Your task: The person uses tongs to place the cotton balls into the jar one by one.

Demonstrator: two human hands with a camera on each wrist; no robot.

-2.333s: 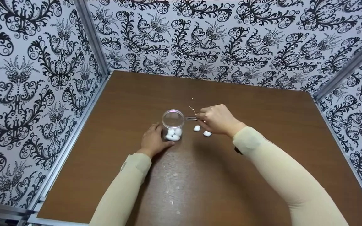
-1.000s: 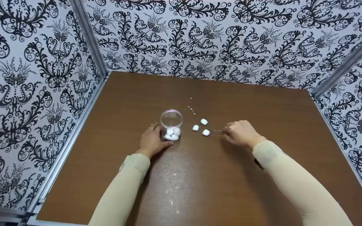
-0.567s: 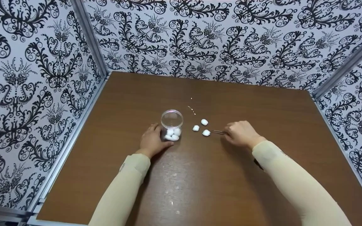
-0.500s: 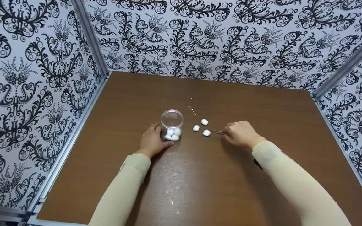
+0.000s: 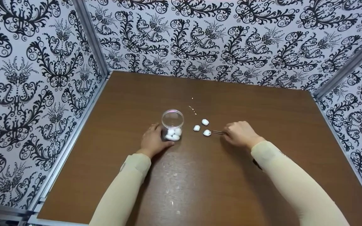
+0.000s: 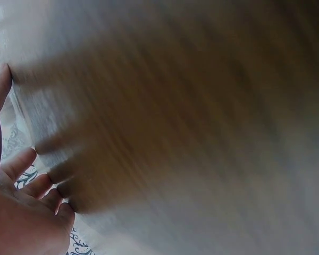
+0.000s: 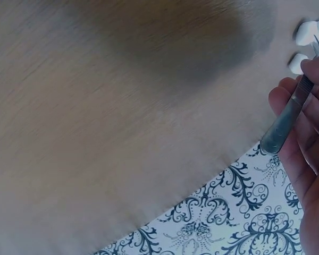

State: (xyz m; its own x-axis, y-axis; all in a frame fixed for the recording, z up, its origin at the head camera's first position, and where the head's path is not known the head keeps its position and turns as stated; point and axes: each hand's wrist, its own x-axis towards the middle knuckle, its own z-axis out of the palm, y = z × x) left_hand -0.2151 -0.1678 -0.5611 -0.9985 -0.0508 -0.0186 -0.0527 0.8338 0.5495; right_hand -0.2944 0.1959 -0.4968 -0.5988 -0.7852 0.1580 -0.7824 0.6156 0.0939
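Near the middle of the brown tabletop (image 5: 262, 106), three white cotton balls lie loose just right of a clear plastic jar (image 5: 172, 124). The nearest cotton ball (image 5: 206, 132) has the tips of metal tweezers (image 5: 218, 132) at it; whether the tips have closed on it cannot be told. The other two loose cotton balls (image 5: 201, 125) lie just behind it, close together. More cotton balls sit at the bottom of the open jar.

A couple of seconds earlier the right hand held the tweezers at the jar's mouth; since then it has swung right and down to the tabletop, and over the last half second it has barely moved, so the tweezers look settled on the next ball and the pick-up seems about to happen rather than done.

The right hand (image 5: 240, 134) rests low on the tabletop, fingers pinched round the tweezers' handle, which the right wrist view shows running across the fingers (image 7: 303, 117) toward the balls. The left hand (image 5: 152, 141) stays curled round the jar's near side, steadying it upright; its wrist view is blurred.
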